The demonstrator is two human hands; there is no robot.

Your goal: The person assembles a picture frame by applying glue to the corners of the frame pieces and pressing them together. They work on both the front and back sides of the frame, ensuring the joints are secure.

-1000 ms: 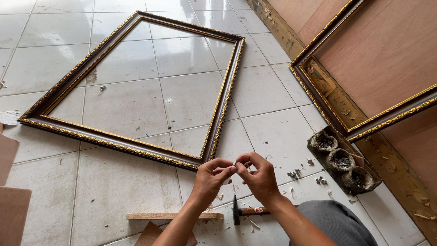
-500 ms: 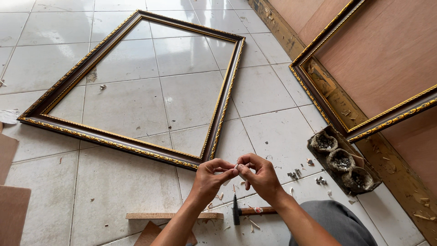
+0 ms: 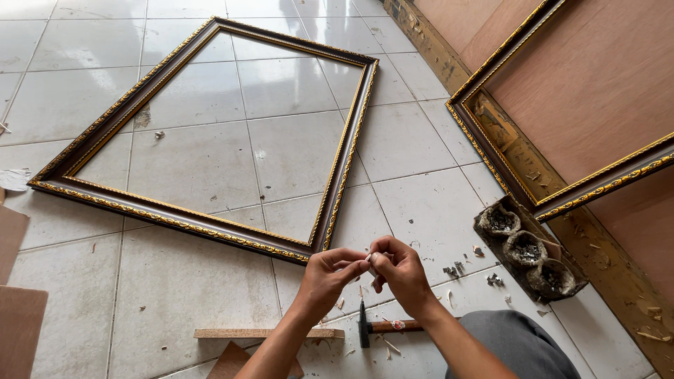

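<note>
My left hand and my right hand meet fingertip to fingertip above the tiled floor, pinching one small pale object between them; it is too small to name. Just beyond them lies the near corner of a large empty picture frame, dark brown with gold trim, flat on the tiles. Below my hands a small hammer with a wooden handle rests on the floor, next to a thin wooden strip.
A second gold-trimmed frame with a plywood back leans at the right. A dark tray of three nail-filled cups sits beside it. Brown board pieces lie at the left edge; wood chips litter the tiles. My knee is at the bottom.
Both hands have stayed together at the same spot; only the fingers have shifted slightly around the small object.
</note>
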